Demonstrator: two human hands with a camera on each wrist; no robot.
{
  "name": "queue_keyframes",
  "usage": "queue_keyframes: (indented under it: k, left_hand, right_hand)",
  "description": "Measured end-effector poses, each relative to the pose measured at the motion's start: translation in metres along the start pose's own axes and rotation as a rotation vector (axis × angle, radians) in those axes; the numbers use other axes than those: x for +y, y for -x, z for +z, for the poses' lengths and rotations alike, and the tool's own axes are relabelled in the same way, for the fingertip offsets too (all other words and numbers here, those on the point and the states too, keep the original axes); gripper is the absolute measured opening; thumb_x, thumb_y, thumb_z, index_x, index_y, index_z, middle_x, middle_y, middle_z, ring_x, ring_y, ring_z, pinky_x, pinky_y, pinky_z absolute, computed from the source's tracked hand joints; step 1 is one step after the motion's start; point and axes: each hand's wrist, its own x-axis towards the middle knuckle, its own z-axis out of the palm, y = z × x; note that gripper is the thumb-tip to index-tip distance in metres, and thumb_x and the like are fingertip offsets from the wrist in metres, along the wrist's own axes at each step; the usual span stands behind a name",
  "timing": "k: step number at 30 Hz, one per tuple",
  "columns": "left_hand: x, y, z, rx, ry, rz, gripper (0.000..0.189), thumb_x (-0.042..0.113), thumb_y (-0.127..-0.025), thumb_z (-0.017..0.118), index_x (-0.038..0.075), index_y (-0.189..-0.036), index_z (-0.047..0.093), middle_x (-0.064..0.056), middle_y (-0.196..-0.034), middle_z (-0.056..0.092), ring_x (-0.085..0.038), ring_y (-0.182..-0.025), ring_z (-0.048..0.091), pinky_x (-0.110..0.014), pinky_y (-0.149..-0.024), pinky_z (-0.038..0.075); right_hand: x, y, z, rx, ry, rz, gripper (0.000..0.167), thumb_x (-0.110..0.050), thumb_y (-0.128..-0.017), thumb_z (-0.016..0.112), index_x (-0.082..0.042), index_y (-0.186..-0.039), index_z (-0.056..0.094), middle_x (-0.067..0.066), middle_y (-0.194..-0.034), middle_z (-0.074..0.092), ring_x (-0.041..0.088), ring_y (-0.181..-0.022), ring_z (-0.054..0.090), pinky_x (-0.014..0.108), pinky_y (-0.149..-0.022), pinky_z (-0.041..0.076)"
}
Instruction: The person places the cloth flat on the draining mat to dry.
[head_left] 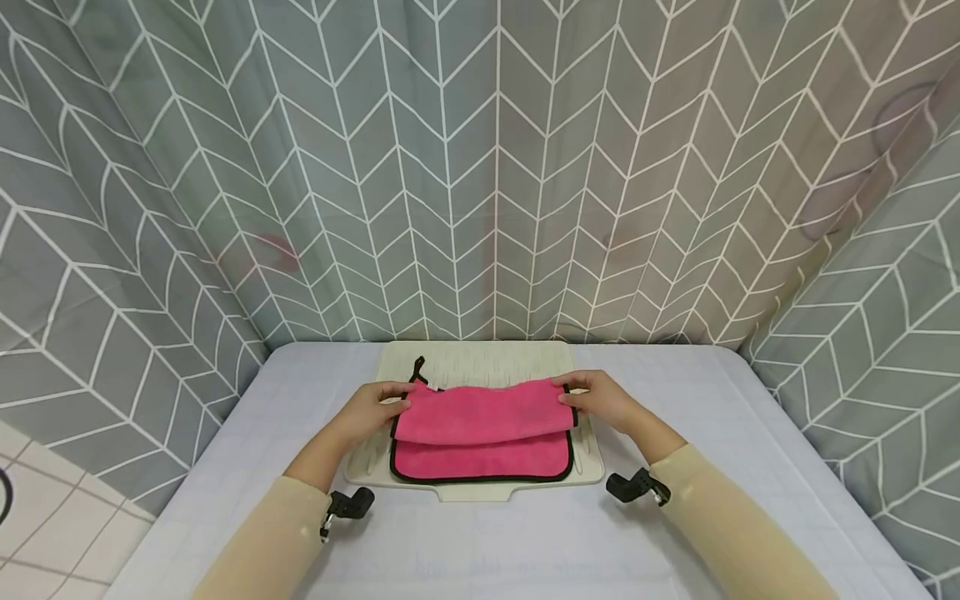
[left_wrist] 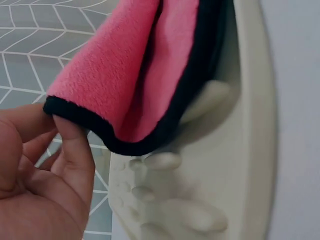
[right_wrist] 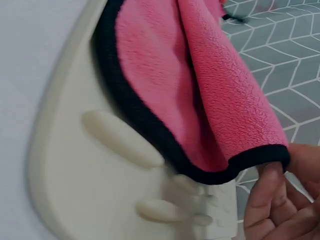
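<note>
A pink towel with black edging lies folded over itself on a cream washboard. At the towel's left end, my left hand pinches the fold between thumb and fingers; the left wrist view shows the black-edged corner held up. My right hand grips the opposite end the same way, with the edging between thumb and fingertips. The raised upper layer leaves a gap over the lower layer, which rests on the board. A dark hanging loop sticks out at the back left.
The washboard has raised oval ridges and sits on a table with a white cloth. Grey patterned curtains enclose the back and sides. Black camera mounts are strapped to both wrists. White floor tiles show at the lower left.
</note>
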Motion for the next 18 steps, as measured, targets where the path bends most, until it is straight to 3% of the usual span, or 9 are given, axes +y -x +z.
queue_keyframes:
  k: [3,8,12,16,18]
  left_hand:
    - [0.002,-0.001,-0.002,0.038,-0.004,0.062,0.041,0.014,-0.099,0.065,0.006,-0.139,0.06,-0.019,-0.138,0.057,-0.016,-0.097,0.065,-0.029,-0.075,0.056]
    - [0.01,-0.009,-0.005,0.108,-0.052,0.133,0.04,0.011,-0.1,0.063,0.004,-0.139,0.058,-0.022,-0.127,0.063,-0.012,-0.086,0.068,-0.025,-0.067,0.054]
    - [0.018,-0.021,-0.007,0.167,-0.116,0.18,0.039,0.008,-0.099,0.063,0.006,-0.138,0.06,-0.021,-0.118,0.067,-0.009,-0.071,0.061,-0.024,-0.057,0.047]
    - [0.024,-0.032,-0.009,0.207,-0.192,0.217,0.035,0.005,-0.1,0.06,0.009,-0.134,0.064,-0.019,-0.122,0.067,-0.01,-0.068,0.055,-0.025,-0.055,0.044]
    - [0.025,-0.036,-0.01,0.217,-0.219,0.216,0.034,0.006,-0.1,0.059,0.009,-0.134,0.065,-0.018,-0.126,0.066,-0.011,-0.068,0.057,-0.027,-0.056,0.046]
  right_hand:
    - [-0.005,-0.001,-0.004,0.024,-0.006,-0.043,0.041,-0.006,-0.096,0.066,0.005,-0.135,0.059,0.026,-0.13,0.061,0.017,-0.083,0.071,0.038,-0.073,0.059]
    - [-0.007,-0.012,-0.012,0.111,0.029,-0.098,0.045,-0.01,-0.096,0.067,0.0,-0.139,0.057,0.023,-0.129,0.063,0.014,-0.08,0.071,0.044,-0.078,0.058]
    - [-0.012,-0.023,-0.017,0.163,0.058,-0.146,0.045,-0.008,-0.096,0.067,0.0,-0.14,0.057,0.024,-0.123,0.066,0.019,-0.081,0.071,0.033,-0.075,0.056]
    - [-0.016,-0.035,-0.018,0.191,0.099,-0.167,0.045,-0.005,-0.096,0.067,0.0,-0.14,0.057,0.025,-0.114,0.069,0.025,-0.085,0.071,0.025,-0.072,0.054]
    - [-0.017,-0.041,-0.017,0.193,0.113,-0.175,0.045,-0.004,-0.096,0.066,-0.001,-0.139,0.057,0.026,-0.119,0.066,0.026,-0.085,0.071,0.025,-0.072,0.054]
